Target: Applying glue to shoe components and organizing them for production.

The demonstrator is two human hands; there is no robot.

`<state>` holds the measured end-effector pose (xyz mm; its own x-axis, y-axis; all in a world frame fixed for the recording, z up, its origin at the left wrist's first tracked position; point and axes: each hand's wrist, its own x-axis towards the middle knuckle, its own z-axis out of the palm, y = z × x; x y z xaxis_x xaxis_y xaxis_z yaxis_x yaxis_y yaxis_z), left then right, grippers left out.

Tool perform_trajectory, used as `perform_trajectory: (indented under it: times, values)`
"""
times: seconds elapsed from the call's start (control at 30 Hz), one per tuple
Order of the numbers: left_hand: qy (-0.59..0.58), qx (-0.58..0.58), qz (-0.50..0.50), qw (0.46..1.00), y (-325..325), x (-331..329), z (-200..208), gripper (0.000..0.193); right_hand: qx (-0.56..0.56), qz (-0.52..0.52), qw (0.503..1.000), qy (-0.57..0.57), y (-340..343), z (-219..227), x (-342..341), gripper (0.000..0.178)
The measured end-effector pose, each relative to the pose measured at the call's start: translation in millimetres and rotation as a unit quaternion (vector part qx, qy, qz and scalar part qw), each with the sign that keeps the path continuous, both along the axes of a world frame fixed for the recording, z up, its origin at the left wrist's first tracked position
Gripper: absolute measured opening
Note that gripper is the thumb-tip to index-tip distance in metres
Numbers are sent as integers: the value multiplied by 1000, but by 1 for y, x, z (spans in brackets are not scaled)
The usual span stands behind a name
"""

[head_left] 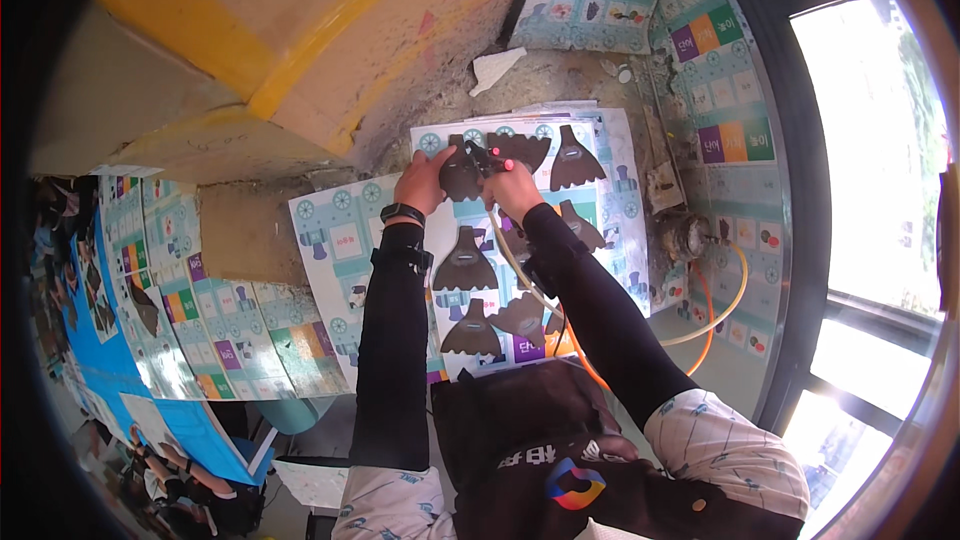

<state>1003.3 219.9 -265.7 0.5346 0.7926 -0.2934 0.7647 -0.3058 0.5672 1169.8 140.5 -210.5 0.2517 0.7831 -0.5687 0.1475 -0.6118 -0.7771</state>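
Observation:
Several flat, dark brown fan-shaped pieces with scalloped edges lie on printed sheets [415, 270] on the bench in front of me. My left hand [422, 185] has its fingertips closed on the edge of one brown piece [459, 180]. In my right hand [513, 192] is a small black spray gun [486, 159] with pinkish-red knobs, its front end over that same piece. From the gun a pale hose [508, 250] runs down past my right forearm. Other brown pieces lie close by, among them one to the right [576, 162] and one nearer me [466, 265].
A large cardboard sheet [330, 30] with yellow bands rises at the far left. On the right, an orange hose [707, 325] hangs by a grimy round fitting [684, 237]. A white scrap [497, 70] lies at the back. People sit by a blue table [120, 340] at far left.

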Motion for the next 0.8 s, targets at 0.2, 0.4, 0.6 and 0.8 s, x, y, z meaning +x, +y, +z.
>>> perform_trajectory:
  times: [0.2,0.4,0.6,0.8]
  values:
    - [-8,1,-4,1000,0,-1,2,86,-19,56,998,8,-9,-12,1,18]
    - [-14,14,-8,1000,-3,-2,2,88,13,-30,999,11,-19,-12,13,19]
    - [-1,34,-7,999,-10,-3,2,85,83,73,994,-17,-14,4,7,15]
    - [-86,125,132,980,-42,-20,-10,48,108,-44,991,69,-108,29,48,21]
